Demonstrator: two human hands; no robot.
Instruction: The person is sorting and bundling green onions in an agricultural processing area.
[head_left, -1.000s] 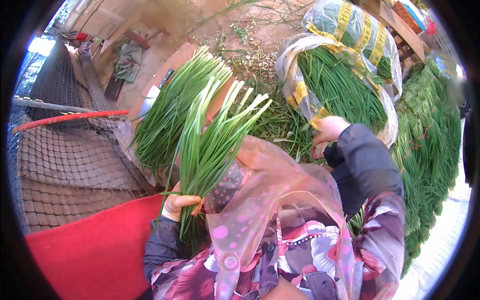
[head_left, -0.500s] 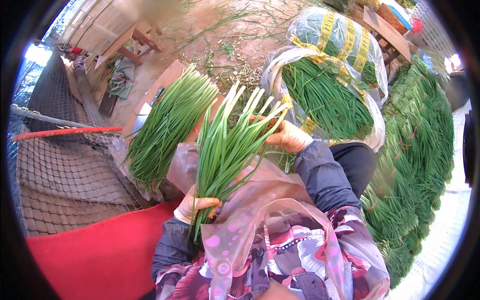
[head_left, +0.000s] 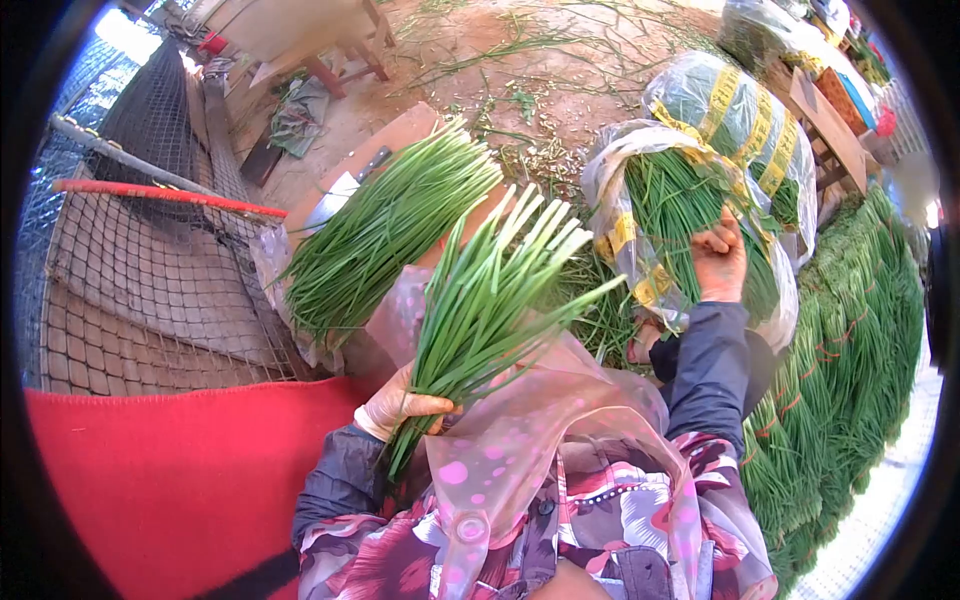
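My left hand [head_left: 405,405] is closed round the lower, green end of a loose bunch of garlic chives [head_left: 490,300]. Their pale stem ends fan out up and to the right. Over an open clear plastic bag [head_left: 610,180] my right hand [head_left: 720,262] reaches in among more garlic chives [head_left: 665,200]. Its index finger is stretched forward and the other fingers are bent; nothing shows in it. To the left of the held bunch, a thick pile of garlic chives [head_left: 390,240] lies on a board [head_left: 410,125], beside a knife [head_left: 340,195] with a broad blade.
A second filled bag with yellow printed bands [head_left: 720,100] lies behind the open one. Tied bundles of garlic chives [head_left: 840,400] are stacked along the right. On the left are a red cloth [head_left: 170,470], netting [head_left: 150,320] and a red-ended pole [head_left: 170,195]. Trimmings litter the ground.
My right hand has left the tips of the held bunch and moved right, over the open bag. My left hand still holds the bunch, and the view has shifted slightly.
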